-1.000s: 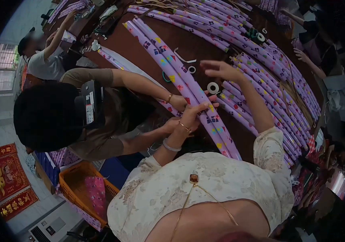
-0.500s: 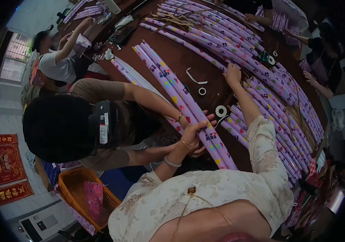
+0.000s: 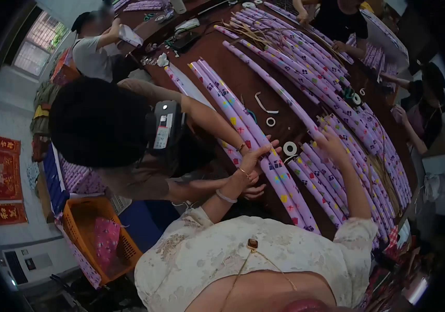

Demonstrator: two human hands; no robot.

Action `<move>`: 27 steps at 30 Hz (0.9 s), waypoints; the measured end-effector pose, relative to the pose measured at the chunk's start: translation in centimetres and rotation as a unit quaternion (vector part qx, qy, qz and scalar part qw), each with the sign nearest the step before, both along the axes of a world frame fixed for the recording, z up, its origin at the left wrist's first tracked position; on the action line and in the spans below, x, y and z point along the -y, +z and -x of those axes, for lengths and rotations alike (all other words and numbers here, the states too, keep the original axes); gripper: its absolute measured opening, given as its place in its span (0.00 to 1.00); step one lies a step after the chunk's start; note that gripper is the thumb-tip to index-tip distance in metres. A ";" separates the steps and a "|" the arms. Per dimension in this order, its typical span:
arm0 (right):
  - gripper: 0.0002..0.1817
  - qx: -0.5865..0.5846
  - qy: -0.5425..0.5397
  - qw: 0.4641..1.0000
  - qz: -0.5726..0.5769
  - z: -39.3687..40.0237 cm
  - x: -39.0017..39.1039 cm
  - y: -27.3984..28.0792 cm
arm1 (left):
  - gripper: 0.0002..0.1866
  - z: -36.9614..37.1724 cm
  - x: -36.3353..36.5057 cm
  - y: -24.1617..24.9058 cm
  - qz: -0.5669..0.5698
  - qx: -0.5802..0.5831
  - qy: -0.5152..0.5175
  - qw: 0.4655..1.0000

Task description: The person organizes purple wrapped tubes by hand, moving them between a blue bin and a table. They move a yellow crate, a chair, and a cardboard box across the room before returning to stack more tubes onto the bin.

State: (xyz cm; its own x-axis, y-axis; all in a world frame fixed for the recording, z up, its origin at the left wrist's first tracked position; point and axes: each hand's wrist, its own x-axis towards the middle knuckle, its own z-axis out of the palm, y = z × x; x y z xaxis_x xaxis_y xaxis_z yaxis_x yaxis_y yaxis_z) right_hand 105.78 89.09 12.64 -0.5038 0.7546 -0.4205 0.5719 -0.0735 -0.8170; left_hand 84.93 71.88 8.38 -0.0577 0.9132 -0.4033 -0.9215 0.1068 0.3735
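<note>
My left hand (image 3: 253, 160) is closed over a pair of lilac gift-wrap rolls (image 3: 240, 120) lying side by side and slanting toward me, its thumb across them. A co-worker's hand (image 3: 254, 192) is close beneath my wrist, and that person's other hand is partly hidden behind mine. My right hand (image 3: 330, 147) is farther right, its fingers around the near end of a long single lilac roll (image 3: 277, 88). The far end of that roll points away across the table. Beside my right hand lies a pile of similar rolls (image 3: 318, 179).
The brown table (image 3: 233, 62) bears white tape rolls (image 3: 290, 148), a bent white strip (image 3: 265, 104) and a large pile of lilac rolls (image 3: 305, 62). The co-worker in a black cap (image 3: 95, 122) leans in at left. An orange crate (image 3: 79, 208) stands lower left. Other people work around the table.
My right hand has come down toward me, and the single roll's near end has moved with it. My left hand stays on the pair. The whole view has shifted slightly.
</note>
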 end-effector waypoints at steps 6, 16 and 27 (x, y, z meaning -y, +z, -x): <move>0.07 -0.039 -0.168 0.984 0.043 -11.7 13.5 2.7 | 0.16 -2.6 -0.5 0.3 -0.093 0.002 -0.088 0.992; 0.20 -0.448 -0.175 0.875 -0.054 -17.2 14.5 -0.2 | 0.08 -7.5 5.9 19.2 -0.228 -0.213 -0.018 0.950; 0.30 -0.599 0.070 0.797 -0.007 0.1 18.4 5.0 | 0.26 2.1 25.9 24.9 -0.263 -0.196 0.255 0.909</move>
